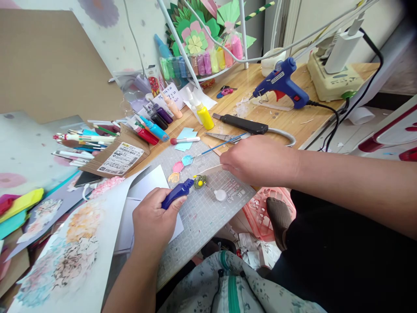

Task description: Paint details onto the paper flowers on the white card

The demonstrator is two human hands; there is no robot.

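My left hand (156, 213) is wrapped round a dark blue bottle (177, 194), its neck tilted toward a small dark green palette piece with yellow spots (200, 181). My right hand (257, 161) is closed on a thin pale stick (208, 170), whose far end reaches the green and yellow piece. Pink (177, 167), blue (187, 160) and orange (173, 177) dabs lie in a row beyond. A blue-handled brush (221, 144) rests with its tip at the blue dab. On the grey cutting mat (208, 221) sits a small white round piece (220, 195).
Behind my right hand lie a black-handled tool (244, 124) and a blue glue gun (283, 84). A yellow bottle (205, 116) and several paint bottles stand at the back. A cardboard box (122, 152) of pens and painted paper (71, 252) are at the left.
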